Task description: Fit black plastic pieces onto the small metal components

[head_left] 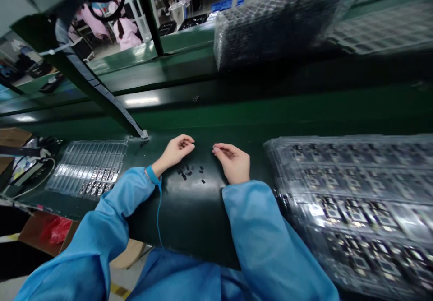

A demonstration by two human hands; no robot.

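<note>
Several small dark pieces point(184, 176) are lying scattered on the dark bench point(189, 210), bodyward of both sets of fingertips, sharing no long axis; most are sitting nearer the left hand point(176, 151). It is hovering loosely curled; the right hand point(235, 162) is hovering with thumb and forefinger close together. Cannot tell whether either is gripping anything. Farther off, a clear plastic stack point(264, 34) is standing.

Glare streaks the right-hand trays point(409, 223), which seem motion-blurred.
</note>
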